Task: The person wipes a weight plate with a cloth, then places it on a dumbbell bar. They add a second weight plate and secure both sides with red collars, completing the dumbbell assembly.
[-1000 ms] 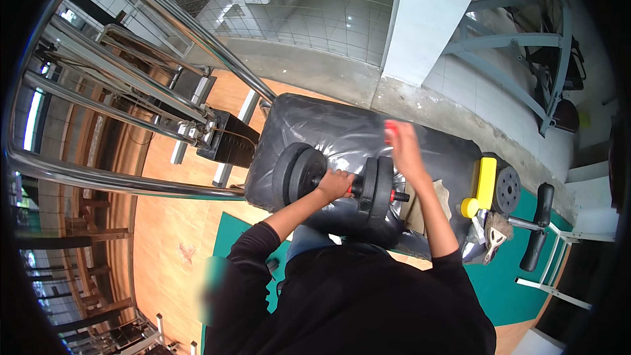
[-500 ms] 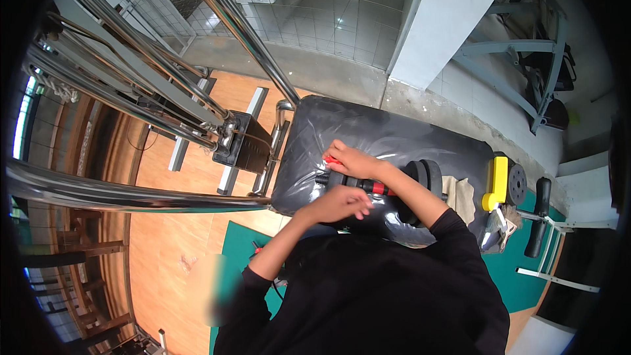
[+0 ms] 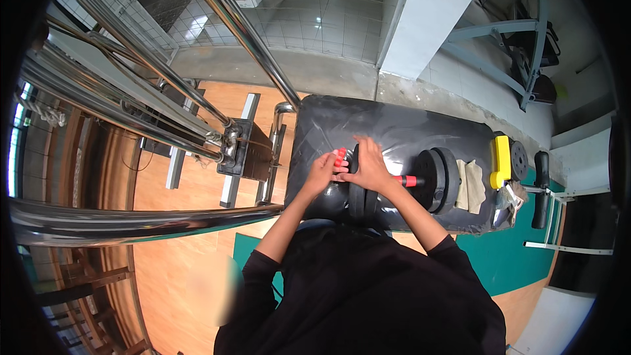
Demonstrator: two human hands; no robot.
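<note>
A dumbbell with a red-and-black bar (image 3: pixel 409 181) lies across the black padded bench (image 3: pixel 394 125). Black weight plates (image 3: pixel 439 181) sit at its right end, and another black plate (image 3: pixel 357 202) is at its left end, partly covered by my hands. My left hand (image 3: pixel 321 175) is closed on a red spin-lock collar (image 3: pixel 340 158) at the left end of the bar; whether the collar is on the thread cannot be seen. My right hand (image 3: pixel 370 169) lies over the left plate, thumb on one side and fingers on the other.
A beige cloth (image 3: pixel 470 187) lies right of the dumbbell. Beyond it are a yellow object (image 3: pixel 501 161) and a round grey plate (image 3: pixel 518 160). A chrome-framed cable machine with a weight stack (image 3: pixel 253 151) stands at the left. A green mat (image 3: pixel 506 263) covers floor at the right.
The red collar, under my right hand before, is now in my left fingers. My right hand has moved right and down onto the plate. The view has shifted slightly.
</note>
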